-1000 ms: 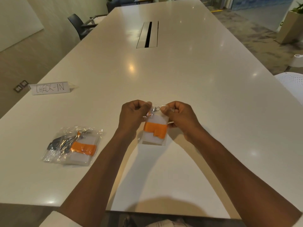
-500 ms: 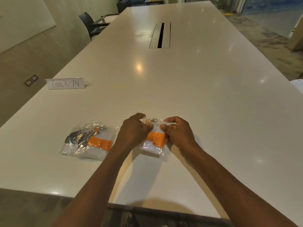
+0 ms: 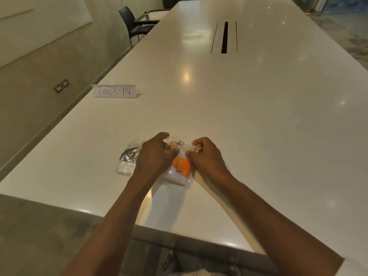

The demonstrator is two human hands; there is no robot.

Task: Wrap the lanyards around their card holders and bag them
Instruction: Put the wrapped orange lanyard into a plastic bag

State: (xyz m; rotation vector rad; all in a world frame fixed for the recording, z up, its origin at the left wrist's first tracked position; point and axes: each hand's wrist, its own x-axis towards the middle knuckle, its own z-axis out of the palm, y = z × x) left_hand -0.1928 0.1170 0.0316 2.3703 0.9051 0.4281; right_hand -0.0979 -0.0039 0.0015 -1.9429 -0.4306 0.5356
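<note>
The clear, crinkly plastic bag [image 3: 180, 172] holding a white card holder wound with orange lanyard [image 3: 181, 165] is lying on the glossy white table [image 3: 258, 116], looking light, floppy and slippery; its mouth edge at twelve o'clock seems the best hold. The left hand [image 3: 154, 156] is curling over its nine o'clock side; the right hand [image 3: 206, 156] is pinching its top corner. A second filled clear bag [image 3: 127, 162] is lying at nine o'clock, a handwritten paper "CHECK-IN" sign [image 3: 115, 91] at eleven.

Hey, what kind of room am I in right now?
Probably a conference or meeting room set up for event registration. You are at a long white table with a cable slot down its middle, a handwritten CHECK-IN sign stands on it, and a black chair sits at the far side.
</note>
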